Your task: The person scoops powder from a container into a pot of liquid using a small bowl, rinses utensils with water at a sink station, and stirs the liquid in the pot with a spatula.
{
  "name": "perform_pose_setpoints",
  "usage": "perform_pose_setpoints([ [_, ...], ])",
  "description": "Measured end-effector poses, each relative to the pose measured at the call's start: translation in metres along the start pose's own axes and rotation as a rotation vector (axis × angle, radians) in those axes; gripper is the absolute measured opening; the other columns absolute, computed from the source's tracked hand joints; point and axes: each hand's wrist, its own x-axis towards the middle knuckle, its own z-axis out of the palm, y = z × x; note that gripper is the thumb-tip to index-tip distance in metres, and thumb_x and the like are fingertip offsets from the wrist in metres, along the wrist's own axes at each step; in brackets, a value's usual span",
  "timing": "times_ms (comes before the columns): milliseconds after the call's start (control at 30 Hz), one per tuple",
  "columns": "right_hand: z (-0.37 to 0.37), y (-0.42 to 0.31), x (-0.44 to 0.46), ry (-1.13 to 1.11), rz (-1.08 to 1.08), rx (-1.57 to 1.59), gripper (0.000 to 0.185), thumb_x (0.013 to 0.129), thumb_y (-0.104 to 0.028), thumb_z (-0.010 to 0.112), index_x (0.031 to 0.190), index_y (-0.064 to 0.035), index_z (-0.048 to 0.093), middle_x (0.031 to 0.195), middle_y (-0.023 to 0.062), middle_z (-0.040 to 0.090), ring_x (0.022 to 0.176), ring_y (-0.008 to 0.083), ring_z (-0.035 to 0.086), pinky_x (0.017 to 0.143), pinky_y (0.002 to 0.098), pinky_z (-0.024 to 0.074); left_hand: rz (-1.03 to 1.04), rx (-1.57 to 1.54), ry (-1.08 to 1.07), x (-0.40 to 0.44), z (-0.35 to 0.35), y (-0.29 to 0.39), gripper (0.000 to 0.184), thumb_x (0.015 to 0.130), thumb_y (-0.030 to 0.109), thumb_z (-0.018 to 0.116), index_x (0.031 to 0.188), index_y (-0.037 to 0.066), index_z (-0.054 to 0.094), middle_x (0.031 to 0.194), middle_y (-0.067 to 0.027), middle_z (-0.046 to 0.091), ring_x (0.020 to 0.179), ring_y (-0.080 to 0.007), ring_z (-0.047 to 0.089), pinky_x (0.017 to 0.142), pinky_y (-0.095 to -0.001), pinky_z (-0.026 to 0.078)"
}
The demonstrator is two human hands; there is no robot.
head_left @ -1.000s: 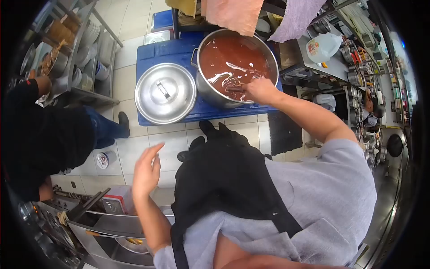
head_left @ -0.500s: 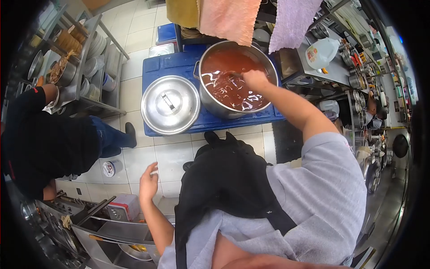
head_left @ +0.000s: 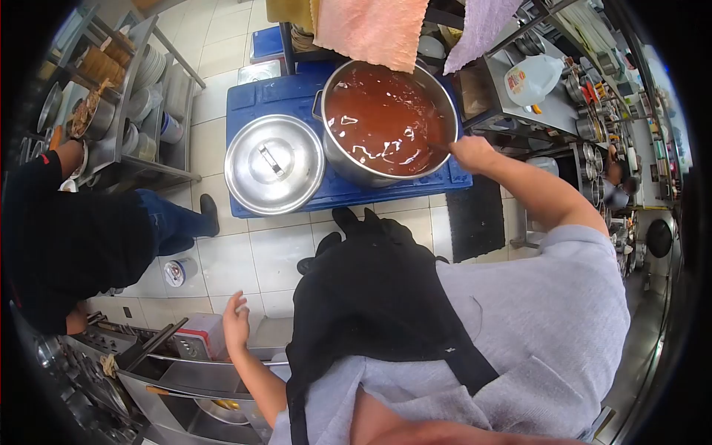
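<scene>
A large steel stockpot point(head_left: 343, 159) stands on a blue plastic chest and holds a brownish-red liquid point(head_left: 378, 111) with ripples and glints on its surface. At the pot's right rim my right hand point(head_left: 475, 154) is closed around the handle of a stirring utensil point(head_left: 439, 148). The utensil's head is hidden under the liquid. To the pot's left, a round steel lid point(head_left: 297, 178) lies flat on the blue chest point(head_left: 241, 104), handle up. Low on the left, my left hand point(head_left: 236, 322) hangs in the air with its fingers apart, holding nothing.
Peach point(head_left: 371, 30) and lavender cloths point(head_left: 480, 30) hang over the pot's far side. A plastic jug point(head_left: 534, 80) rests on the right counter. Another person point(head_left: 81, 230) stands at the left shelves. A white tub point(head_left: 178, 272) and a black mat point(head_left: 477, 222) are on the floor.
My right hand has moved from over the middle of the pot to its right rim, bringing the utensil along. The liquid's ripples have shifted. My left hand has dropped slightly.
</scene>
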Motion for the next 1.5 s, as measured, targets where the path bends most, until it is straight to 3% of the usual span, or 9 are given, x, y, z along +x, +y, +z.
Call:
perform_pose_setpoints([
  [133, -0.024, -0.020, -0.037, -0.010, -0.088, 0.014, 0.026, 0.090, -0.015, 0.062, 0.111, -0.0085, 0.075, 0.101, 0.0183, 0.076, 0.096, 0.0359, 0.075, 0.083, 0.0486, 0.0599, -0.208, -0.106, -0.025, -0.051, 0.023, -0.050, 0.049, 0.093, -0.003, 0.052, 0.141, 0.009, 0.060, 0.118, -0.0117, 0.069, 0.086, -0.0164, 0.066, 0.071, -0.0295, 0.051],
  [200, -0.035, -0.029, -0.040, -0.006, -0.211, 0.035, 0.024, 0.090, -0.016, 0.063, 0.111, -0.0095, 0.074, 0.098, 0.0184, 0.075, 0.093, 0.0352, 0.075, 0.081, 0.0490, 0.0593, -0.393, -0.194, -0.045, -0.073, 0.033, -0.044, 0.051, 0.089, -0.003, 0.053, 0.139, 0.003, 0.061, 0.116, -0.0197, 0.070, 0.094, -0.0201, 0.067, 0.084, -0.0324, 0.054],
  [300, -0.036, -0.037, -0.023, 0.103, -0.326, 0.064, 0.023, 0.092, -0.019, 0.064, 0.110, -0.0097, 0.074, 0.096, 0.0191, 0.075, 0.092, 0.0353, 0.074, 0.081, 0.0495, 0.0589, -0.467, -0.255, -0.039, -0.085, 0.044, -0.040, 0.050, 0.089, -0.004, 0.052, 0.138, 0.004, 0.062, 0.115, -0.0183, 0.070, 0.088, -0.0178, 0.065, 0.082, -0.0321, 0.054],
  [733, -0.018, -0.020, -0.009, 0.091, -0.408, 0.312, 0.040, 0.094, -0.018, 0.066, 0.134, -0.0145, 0.066, 0.111, 0.0219, 0.072, 0.102, 0.0402, 0.070, 0.089, 0.0496, 0.0555, -0.496, -0.405, 0.198, -0.111, 0.030, -0.019, 0.054, 0.091, -0.006, 0.050, 0.143, 0.004, 0.057, 0.123, -0.0177, 0.067, 0.095, -0.0202, 0.065, 0.085, -0.0322, 0.053],
  [967, 0.038, -0.079, 0.033, 0.218, -0.203, 0.383, 0.049, 0.098, -0.020, 0.061, 0.146, -0.0210, 0.052, 0.109, 0.0222, 0.070, 0.098, 0.0424, 0.071, 0.082, 0.0535, 0.0578, -0.557, -0.348, 0.113, -0.087, 0.039, -0.039, 0.050, 0.092, -0.004, 0.050, 0.142, 0.002, 0.057, 0.123, -0.0170, 0.067, 0.097, -0.0203, 0.065, 0.085, -0.0321, 0.054],
  [1133, 0.049, -0.055, 0.112, 0.300, 0.102, 0.303, 0.045, 0.101, -0.027, 0.053, 0.146, -0.0332, 0.051, 0.094, 0.0205, 0.073, 0.088, 0.0407, 0.074, 0.076, 0.0540, 0.0596, -0.279, -0.167, 0.011, -0.009, -0.003, -0.016, 0.046, 0.095, -0.002, 0.052, 0.141, 0.001, 0.057, 0.126, -0.0180, 0.067, 0.114, -0.0231, 0.065, 0.092, -0.0351, 0.054],
  [1300, 0.019, -0.005, 0.107, 0.187, 0.141, 0.220, 0.043, 0.102, -0.032, 0.056, 0.144, -0.0250, 0.056, 0.107, 0.0185, 0.074, 0.099, 0.0377, 0.073, 0.082, 0.0515, 0.0594, 0.017, -0.021, 0.054, 0.062, -0.056, 0.044, 0.050, 0.093, -0.003, 0.052, 0.143, 0.004, 0.057, 0.129, -0.0196, 0.067, 0.117, -0.0258, 0.065, 0.099, -0.0366, 0.050],
  [1367, -0.002, -0.005, 0.076, 0.147, 0.122, 0.210, 0.030, 0.098, -0.024, 0.059, 0.126, -0.0157, 0.065, 0.108, 0.0173, 0.075, 0.101, 0.0372, 0.074, 0.085, 0.0492, 0.0601, 0.035, -0.010, 0.054, 0.073, -0.069, 0.084, 0.051, 0.093, -0.004, 0.052, 0.143, 0.005, 0.057, 0.129, -0.0196, 0.067, 0.117, -0.0260, 0.065, 0.099, -0.0365, 0.050],
  [1500, -0.003, -0.001, 0.034, 0.051, 0.155, 0.163, 0.027, 0.096, -0.016, 0.056, 0.119, -0.0132, 0.070, 0.109, 0.0170, 0.075, 0.104, 0.0371, 0.073, 0.088, 0.0488, 0.0598, 0.088, -0.069, 0.056, 0.075, -0.067, 0.075, 0.053, 0.092, -0.004, 0.053, 0.144, 0.006, 0.057, 0.128, -0.0191, 0.068, 0.116, -0.0251, 0.063, 0.097, -0.0353, 0.050],
])
